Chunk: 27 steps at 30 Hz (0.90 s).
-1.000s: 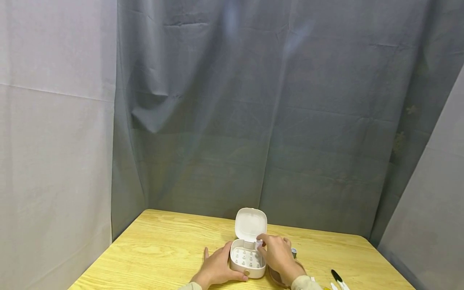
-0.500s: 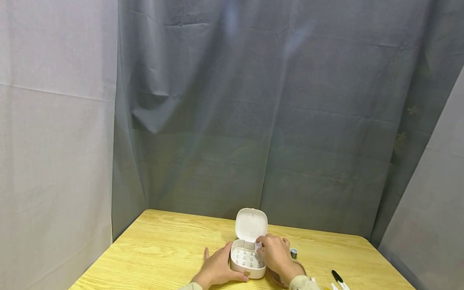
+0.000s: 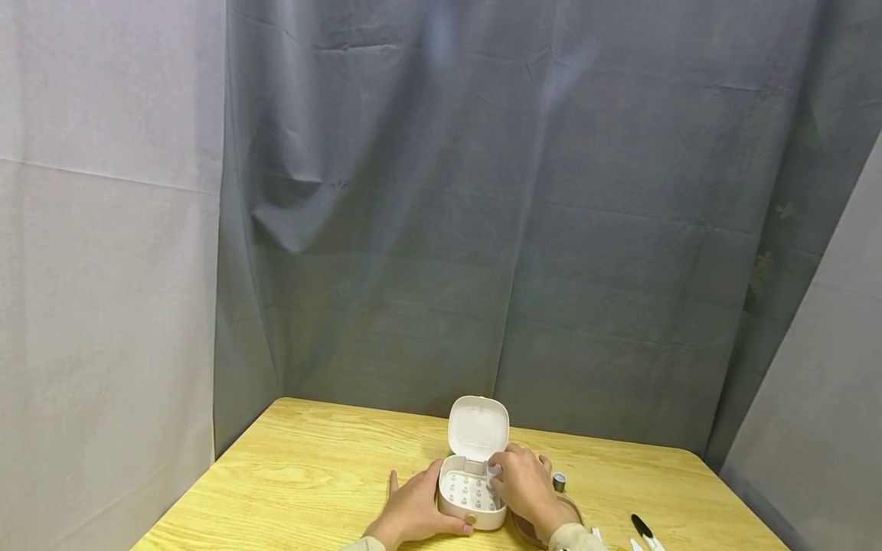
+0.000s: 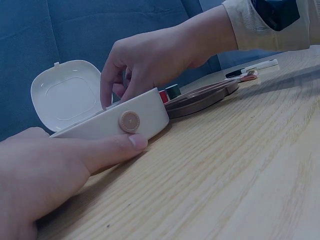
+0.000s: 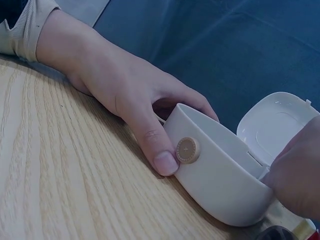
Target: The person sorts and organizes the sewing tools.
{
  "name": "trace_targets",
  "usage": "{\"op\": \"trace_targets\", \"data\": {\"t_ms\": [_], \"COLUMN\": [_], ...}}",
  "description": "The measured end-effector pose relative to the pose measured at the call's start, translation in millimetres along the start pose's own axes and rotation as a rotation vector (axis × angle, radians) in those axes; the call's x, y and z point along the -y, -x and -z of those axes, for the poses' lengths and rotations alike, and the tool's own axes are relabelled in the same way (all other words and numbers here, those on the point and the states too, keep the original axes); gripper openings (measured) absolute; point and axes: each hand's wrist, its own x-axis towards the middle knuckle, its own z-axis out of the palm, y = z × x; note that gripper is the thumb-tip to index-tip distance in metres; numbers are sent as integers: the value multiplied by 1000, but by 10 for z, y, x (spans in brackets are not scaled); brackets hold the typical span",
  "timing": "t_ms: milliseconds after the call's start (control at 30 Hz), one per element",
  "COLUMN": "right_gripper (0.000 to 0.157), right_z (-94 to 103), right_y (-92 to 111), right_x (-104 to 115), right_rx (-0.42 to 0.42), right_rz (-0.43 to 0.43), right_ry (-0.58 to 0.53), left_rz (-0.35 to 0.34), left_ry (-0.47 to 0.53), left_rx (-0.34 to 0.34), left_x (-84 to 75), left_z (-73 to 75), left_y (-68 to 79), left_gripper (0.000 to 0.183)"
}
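Observation:
A white sewing box (image 3: pixel 482 520) stands on the table with its lid (image 3: pixel 478 428) tipped up at the back. Rows of small pegs (image 3: pixel 465 490) cover its floor, and a tan button-shaped catch (image 4: pixel 129 121) sits on the front. My left hand (image 3: pixel 412 511) grips the box's left side, its thumb on the front wall beside the catch. Reaching over the right wall, my right hand (image 3: pixel 527 480) has its fingertips down in the back right corner. There they pinch a small translucent whitish piece (image 3: pixel 493 470), mostly hidden by the fingers.
Right of the box, partly under my right forearm, lies a brown tray-like piece (image 4: pixel 205 101). A green thread spool (image 4: pixel 173 91) and a red spool (image 4: pixel 163 96) are beside it. Farther right lies a black-and-white slim tool (image 3: pixel 642 526). Grey curtains (image 3: pixel 386 229) hang behind the table.
My right fingertips have sunk slightly lower into the back right corner with the whitish piece, which shows less now. My left hand keeps its grip on the box.

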Motion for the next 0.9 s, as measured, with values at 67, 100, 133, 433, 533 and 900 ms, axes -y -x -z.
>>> {"op": "trace_targets", "data": {"t_ms": [67,100,133,433,533,900], "right_gripper": [22,22,22,22,22,21], "right_z": [-4,-5,-4,16,7,-9], "right_y": [-4,-7,-8,-22,-25,-21], "right_x": [3,5,9,47,45,46], "right_rx": [3,6,11,52,47,54], "right_rz": [-5,-6,-10,-33,-32,-47], "right_ry": [-3,-4,-6,7,12,21], "left_rz": [-1,-3,-4,-7,-5,-4], "left_ry": [0,1,1,0,3,1], "left_rx": [-1,-1,-3,-6,-4,-6], "left_x": [6,9,13,26,22,27], "left_z": [-3,-5,-8,-20,-19,-28], "left_y": [-4,-6,-9,-10,-6,-10], "left_gripper": [114,113,113,115,116,118]}}
